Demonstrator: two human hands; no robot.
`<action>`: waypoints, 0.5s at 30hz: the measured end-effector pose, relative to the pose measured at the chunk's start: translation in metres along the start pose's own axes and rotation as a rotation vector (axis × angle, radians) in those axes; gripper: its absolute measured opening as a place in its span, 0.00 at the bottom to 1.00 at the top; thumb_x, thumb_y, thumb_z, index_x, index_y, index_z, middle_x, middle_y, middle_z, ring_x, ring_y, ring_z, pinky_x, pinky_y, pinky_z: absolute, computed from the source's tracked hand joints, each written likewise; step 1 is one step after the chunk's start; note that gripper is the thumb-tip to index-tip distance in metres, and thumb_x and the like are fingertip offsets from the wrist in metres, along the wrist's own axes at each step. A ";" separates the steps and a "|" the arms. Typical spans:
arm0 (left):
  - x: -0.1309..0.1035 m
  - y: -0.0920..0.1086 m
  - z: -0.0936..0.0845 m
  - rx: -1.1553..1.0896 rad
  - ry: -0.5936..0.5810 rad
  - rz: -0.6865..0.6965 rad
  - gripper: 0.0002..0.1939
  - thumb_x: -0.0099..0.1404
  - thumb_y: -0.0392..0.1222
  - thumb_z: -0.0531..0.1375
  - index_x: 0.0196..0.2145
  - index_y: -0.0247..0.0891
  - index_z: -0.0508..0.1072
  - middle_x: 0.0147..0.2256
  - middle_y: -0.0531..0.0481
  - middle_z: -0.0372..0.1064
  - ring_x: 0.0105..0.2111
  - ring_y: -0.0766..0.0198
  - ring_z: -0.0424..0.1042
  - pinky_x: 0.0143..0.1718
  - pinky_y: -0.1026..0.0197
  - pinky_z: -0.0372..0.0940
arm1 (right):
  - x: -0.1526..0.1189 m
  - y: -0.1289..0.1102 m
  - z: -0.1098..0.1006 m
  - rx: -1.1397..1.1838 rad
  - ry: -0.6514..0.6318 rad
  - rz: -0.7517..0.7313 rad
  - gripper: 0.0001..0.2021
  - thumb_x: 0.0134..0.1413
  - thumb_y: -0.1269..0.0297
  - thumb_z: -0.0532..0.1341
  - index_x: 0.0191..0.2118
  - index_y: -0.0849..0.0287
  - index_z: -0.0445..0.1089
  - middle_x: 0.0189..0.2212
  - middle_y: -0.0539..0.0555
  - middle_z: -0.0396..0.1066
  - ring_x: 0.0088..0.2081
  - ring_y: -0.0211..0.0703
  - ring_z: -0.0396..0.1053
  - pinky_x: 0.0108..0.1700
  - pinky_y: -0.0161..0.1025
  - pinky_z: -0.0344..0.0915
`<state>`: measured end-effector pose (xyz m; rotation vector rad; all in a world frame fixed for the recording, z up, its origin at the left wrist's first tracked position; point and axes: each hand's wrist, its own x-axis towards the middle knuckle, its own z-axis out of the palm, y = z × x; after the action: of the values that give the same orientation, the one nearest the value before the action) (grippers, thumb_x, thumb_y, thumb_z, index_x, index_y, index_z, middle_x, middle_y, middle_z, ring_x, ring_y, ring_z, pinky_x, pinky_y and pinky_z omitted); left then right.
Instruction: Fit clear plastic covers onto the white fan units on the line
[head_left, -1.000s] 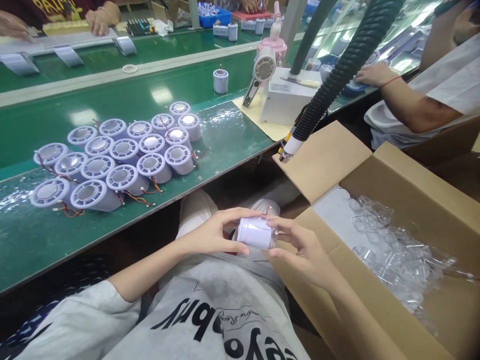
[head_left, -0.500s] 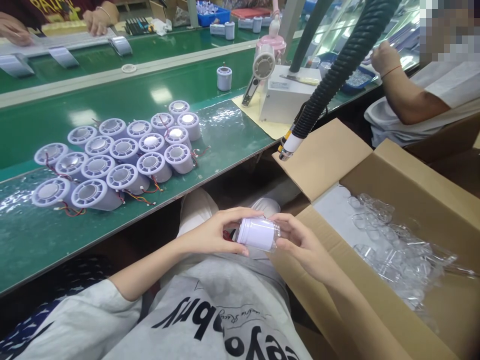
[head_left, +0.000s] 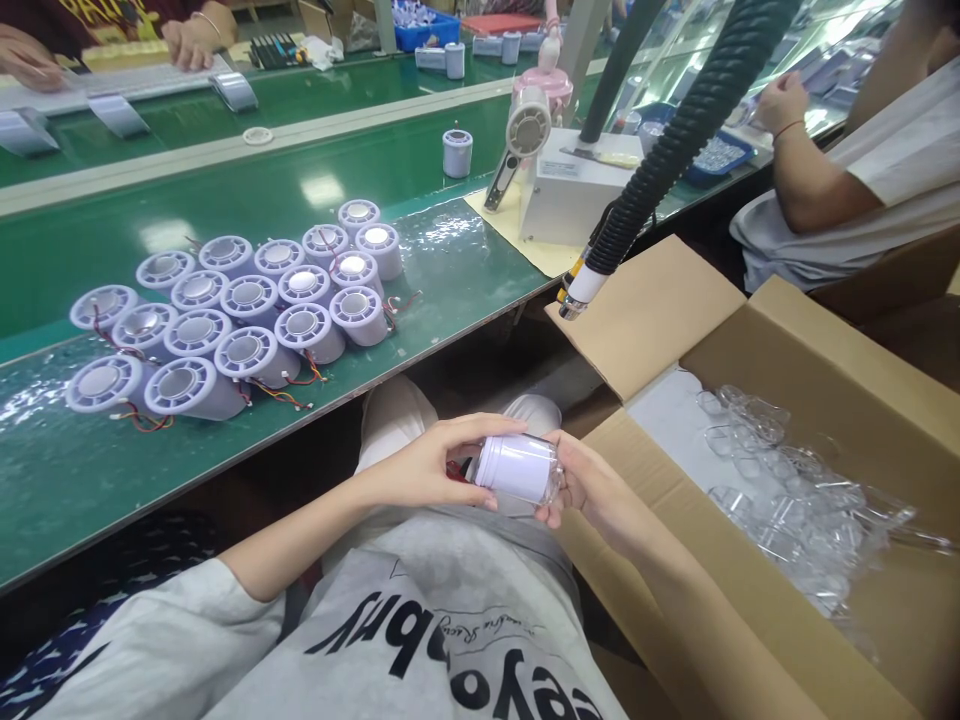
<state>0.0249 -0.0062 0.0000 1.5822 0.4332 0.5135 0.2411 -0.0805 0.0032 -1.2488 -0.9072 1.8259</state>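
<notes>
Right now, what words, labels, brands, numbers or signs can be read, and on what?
"PA": start of the yellow print on the dark shirt across the line; the rest is unclear.
Wearer's pale shirt: large black letters, turned and cut off, smaller script; no sure reading.
Label on the white box: too small.
Held cylinder: no text visible.

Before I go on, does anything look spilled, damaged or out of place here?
No spill or clear damage that I can see. One small oddity: a round white part lies alone on the pale rail, away from the clustered lilac cylinders. The clear-covered lilac cylinder between the left hand and right hand shows nothing odd.
</notes>
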 end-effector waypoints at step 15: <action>-0.002 0.011 0.007 0.008 0.052 -0.082 0.33 0.54 0.40 0.69 0.57 0.45 0.67 0.54 0.42 0.65 0.53 0.52 0.68 0.48 0.54 0.69 | 0.000 0.002 0.006 0.149 -0.106 0.319 0.36 0.58 0.32 0.46 0.28 0.64 0.70 0.16 0.53 0.67 0.12 0.30 0.61 0.09 0.24 0.51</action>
<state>0.0266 -0.0139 0.0104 1.5549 0.5378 0.4913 0.2349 -0.0819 0.0029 -1.2669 -0.6392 2.1842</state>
